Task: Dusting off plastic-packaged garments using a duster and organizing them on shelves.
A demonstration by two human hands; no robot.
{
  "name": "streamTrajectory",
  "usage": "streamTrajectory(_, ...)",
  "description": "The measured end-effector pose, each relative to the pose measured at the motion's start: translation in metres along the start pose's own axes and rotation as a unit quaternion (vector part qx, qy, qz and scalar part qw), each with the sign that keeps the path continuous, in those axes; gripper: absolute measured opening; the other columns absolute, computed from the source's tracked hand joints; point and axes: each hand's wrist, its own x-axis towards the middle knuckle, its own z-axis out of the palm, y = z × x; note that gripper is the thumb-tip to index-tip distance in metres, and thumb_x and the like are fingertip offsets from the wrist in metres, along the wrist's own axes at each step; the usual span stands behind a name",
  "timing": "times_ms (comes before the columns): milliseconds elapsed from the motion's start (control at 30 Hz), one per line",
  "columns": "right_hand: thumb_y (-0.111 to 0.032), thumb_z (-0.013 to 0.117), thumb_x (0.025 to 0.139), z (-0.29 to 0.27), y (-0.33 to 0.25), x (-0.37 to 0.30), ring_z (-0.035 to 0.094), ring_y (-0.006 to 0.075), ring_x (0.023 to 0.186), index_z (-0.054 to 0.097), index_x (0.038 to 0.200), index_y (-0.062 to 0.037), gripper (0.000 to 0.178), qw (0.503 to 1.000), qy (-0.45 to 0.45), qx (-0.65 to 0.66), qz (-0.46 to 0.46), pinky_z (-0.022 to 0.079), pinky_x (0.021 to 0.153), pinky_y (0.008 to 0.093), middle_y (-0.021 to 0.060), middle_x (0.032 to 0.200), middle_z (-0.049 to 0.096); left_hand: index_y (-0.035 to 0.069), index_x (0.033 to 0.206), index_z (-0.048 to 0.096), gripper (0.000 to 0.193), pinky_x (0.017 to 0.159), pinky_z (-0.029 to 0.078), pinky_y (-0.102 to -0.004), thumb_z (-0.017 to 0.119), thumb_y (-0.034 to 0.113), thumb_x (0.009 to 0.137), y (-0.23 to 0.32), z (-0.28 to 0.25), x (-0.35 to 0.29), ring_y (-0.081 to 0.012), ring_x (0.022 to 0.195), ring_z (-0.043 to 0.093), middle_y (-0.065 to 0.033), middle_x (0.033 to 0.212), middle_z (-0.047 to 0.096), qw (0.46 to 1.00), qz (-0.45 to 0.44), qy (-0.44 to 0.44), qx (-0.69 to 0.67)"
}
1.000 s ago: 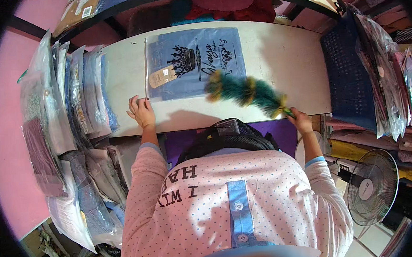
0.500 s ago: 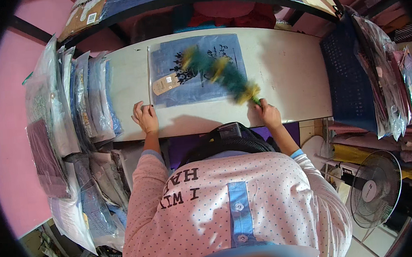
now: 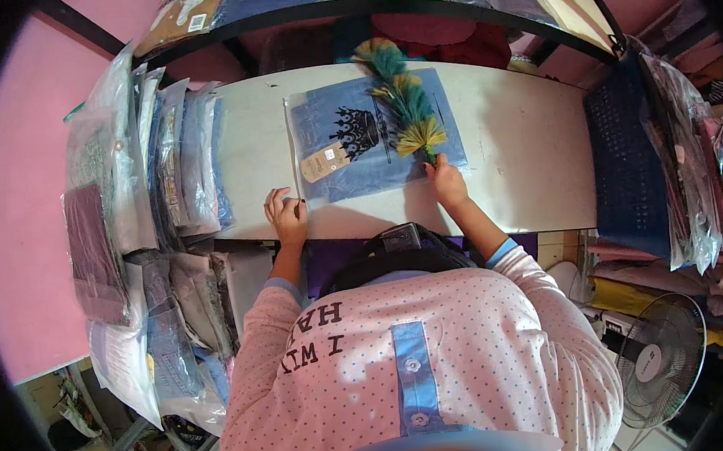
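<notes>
right hand (image 3: 448, 182) has its fingers clamped on the handle of a fluffy teal-and-yellow feather duster (image 3: 410, 101), which is angled over a flat clear plastic bag of blue fabric (image 3: 334, 185). left hand (image 3: 288, 218) is loosely curled by the bag's near left corner, can't tell if it's pinching. bag's on a white tabletop (image 3: 532, 146).

The pink dotted top (image 3: 495, 342) has blue cuffs (image 3: 502, 252), buttoned placket (image 3: 415, 385) and, seemingly, collar (image 3: 469, 439).
</notes>
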Motion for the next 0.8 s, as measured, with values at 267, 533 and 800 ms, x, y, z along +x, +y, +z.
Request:
streamTrajectory(267, -0.038, 0.045, 0.090, -0.013, -0.015, -0.019, 0.062, 0.0423, 0.071, 0.047, 0.101, -0.0083, 0.032, 0.976, -0.127, -0.089, -0.153, 0.047, 0.063, 0.0538, 0.0228, 0.075, 0.063, 0.006, 0.069, 0.062, 0.012, 0.103, 0.023, -0.0465, 0.066, 0.018, 0.073, -0.009, 0.005, -0.013, -0.0308, 0.122, 0.037, -0.0058, 0.120, 0.050, 0.999, -0.021, 0.007, -0.024)
streamTrajectory(533, -0.036, 0.047, 0.089, -0.024, 0.060, -0.038, 0.060, 0.0429, 0.068, 0.046, 0.099, -0.0050, 0.032, 0.996, -0.044, -0.051, -0.051, 0.047, 0.059, 0.0530, 0.0247, 0.073, 0.062, 0.003, 0.069, 0.062, 0.013, 0.101, 0.025, -0.0437, 0.066, 0.015, 0.073, -0.007, 0.005, -0.008, -0.0317, 0.121, 0.037, -0.0109, 0.120, 0.051, 1.000, -0.017, -0.010, -0.022)
streamTrajectory(800, -0.035, 0.048, 0.089, -0.055, 0.079, -0.052, 0.060, 0.0444, 0.068, 0.042, 0.105, -0.0097, 0.031, 0.994, 0.034, -0.055, 0.084, 0.045, 0.058, 0.0545, 0.0246, 0.073, 0.061, 0.004, 0.074, 0.062, 0.013, 0.087, 0.040, -0.0395, 0.063, 0.017, 0.075, -0.002, -0.023, 0.030, -0.0302, 0.101, 0.053, -0.0137, 0.106, 0.057, 0.994, -0.017, -0.091, -0.062)
